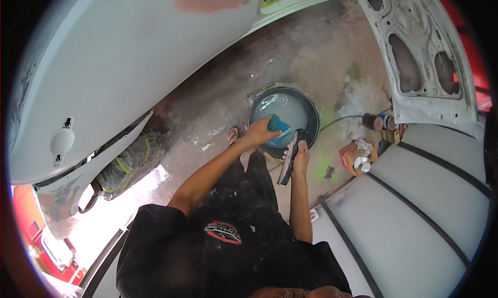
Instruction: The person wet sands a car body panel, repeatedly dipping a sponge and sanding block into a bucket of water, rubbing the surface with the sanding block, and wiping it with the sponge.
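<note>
My left hand pinches a teal-blue cloth or sponge over a round black tub of cloudy water. My right hand grips a long, narrow dark block, tilted at the tub's near right edge. The block's upper end is close to the blue piece; whether they touch is unclear. The tub stands on the wet floor in front of my legs.
A pale car panel with a handle fills the left. At the upper right stands a bare white panel with cutouts. Cans and an open box sit on the right, beside grey sheeting.
</note>
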Tool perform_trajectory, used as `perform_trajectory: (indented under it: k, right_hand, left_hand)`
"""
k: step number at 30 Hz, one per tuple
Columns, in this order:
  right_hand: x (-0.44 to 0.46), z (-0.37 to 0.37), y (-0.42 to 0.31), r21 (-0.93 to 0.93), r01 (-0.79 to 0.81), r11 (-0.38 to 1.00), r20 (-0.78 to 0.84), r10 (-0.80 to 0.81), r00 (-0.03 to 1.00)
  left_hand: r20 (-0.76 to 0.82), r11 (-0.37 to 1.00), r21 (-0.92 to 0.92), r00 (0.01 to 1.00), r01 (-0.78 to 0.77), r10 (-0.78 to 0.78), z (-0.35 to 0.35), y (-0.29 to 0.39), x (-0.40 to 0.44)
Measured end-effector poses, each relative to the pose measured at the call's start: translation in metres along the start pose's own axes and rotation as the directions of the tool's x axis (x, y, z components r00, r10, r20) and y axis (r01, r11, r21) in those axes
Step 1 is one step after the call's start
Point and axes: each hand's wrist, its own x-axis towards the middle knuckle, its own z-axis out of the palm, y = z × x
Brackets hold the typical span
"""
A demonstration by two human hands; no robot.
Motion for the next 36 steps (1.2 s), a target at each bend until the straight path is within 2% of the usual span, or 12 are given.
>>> perform_trajectory:
  k: [7,12,14,16,17,18,21,24,26,30,33,36]
  right_hand:
    - [0.017,-0.01,0.025,0.091,0.016,0.996,-0.021,-0.014,1.0]
    - [0.016,-0.013,0.026,0.151,-0.04,0.988,-0.029,0.045,0.999]
    - [0.015,-0.015,0.025,0.138,-0.061,0.989,-0.006,0.062,0.998]
    - [0.019,-0.017,0.025,0.113,-0.07,0.991,0.033,0.067,0.997]
    - [0.022,-0.019,0.028,0.107,-0.074,0.991,0.052,0.069,0.996]
    - [0.024,-0.021,0.029,0.103,-0.074,0.992,0.071,0.067,0.995]
    - [0.03,-0.031,0.028,0.2,-0.225,0.954,0.139,0.2,0.97]
    - [0.044,-0.045,0.024,0.169,-0.252,0.953,0.251,0.206,0.946]
    - [0.056,-0.054,0.019,0.147,-0.269,0.952,0.377,0.197,0.905]
    - [0.054,-0.041,-0.006,0.082,-0.216,0.973,0.453,0.157,0.878]
    - [0.026,-0.001,-0.025,-0.002,-0.142,0.99,0.432,0.129,0.893]
    - [-0.052,0.077,-0.046,-0.095,-0.054,0.994,0.42,0.089,0.903]
  left_hand:
    - [0.096,0.955,0.176,0.961,0.239,-0.258,0.061,-0.054,0.103]
    - [0.181,0.861,0.488,0.949,0.142,-0.259,0.141,-0.118,0.135]
    - [-0.353,0.925,0.008,0.867,0.379,-0.352,0.239,-0.158,0.125]
    - [-0.371,0.95,0.122,0.901,0.287,-0.224,0.273,-0.187,0.116]
    - [-0.067,0.889,0.45,0.996,0.077,-0.052,0.272,-0.194,0.117]
    - [0.283,0.723,0.656,0.959,-0.217,0.031,0.27,-0.196,0.117]
    - [0.43,0.819,0.567,0.879,-0.085,-0.206,0.172,-0.091,0.104]
    - [0.413,0.917,0.395,0.881,0.054,-0.23,0.084,-0.023,0.068]
    - [0.126,0.974,0.216,0.988,0.064,-0.093,0.046,-0.007,0.031]
    - [-0.295,0.99,-0.131,0.951,0.054,-0.091,-0.039,0.047,-0.059]
    - [-0.283,0.879,-0.472,0.956,-0.07,-0.076,-0.088,0.091,-0.131]
    - [-0.431,0.935,-0.314,0.902,-0.165,0.015,-0.079,0.079,-0.166]
